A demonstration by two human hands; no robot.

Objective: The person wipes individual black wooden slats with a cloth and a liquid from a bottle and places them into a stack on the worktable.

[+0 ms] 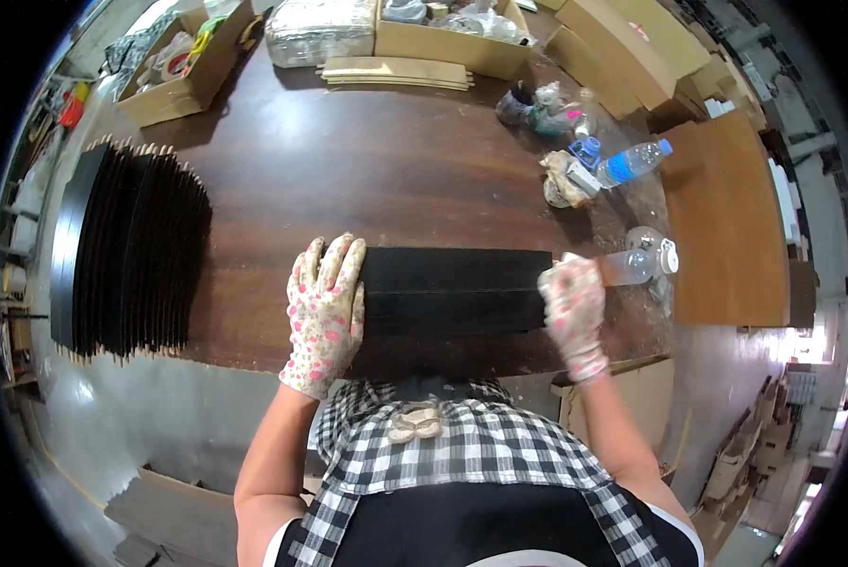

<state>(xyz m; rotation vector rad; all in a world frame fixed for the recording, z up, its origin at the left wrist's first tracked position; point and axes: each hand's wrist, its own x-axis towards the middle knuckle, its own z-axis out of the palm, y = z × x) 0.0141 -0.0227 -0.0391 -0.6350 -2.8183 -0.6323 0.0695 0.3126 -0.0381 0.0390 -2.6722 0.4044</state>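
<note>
Two or more black boards [457, 291] lie side by side in front of me, a thin seam running along their length. My left hand [322, 317], in a white glove with a pink flower print, rests at their left end with its fingers stretched out and the thumb along the end. My right hand [573, 307], gloved alike, is closed like a fist at the right end; whatever its fingers hold is hidden. Just beyond it lies a clear plastic bottle [632, 267] with a white cap. At the left stands a row of black boards [131, 250] with wooden dowels sticking out of their ends.
The brown table [348, 170] carries a blue-capped water bottle [634, 163], a crumpled wrapper [567, 180] and small bags at the right. Cardboard boxes [457, 52], a wrapped package [318, 33] and thin wooden strips [395, 73] line the far edge. A brown panel [726, 222] stands at right.
</note>
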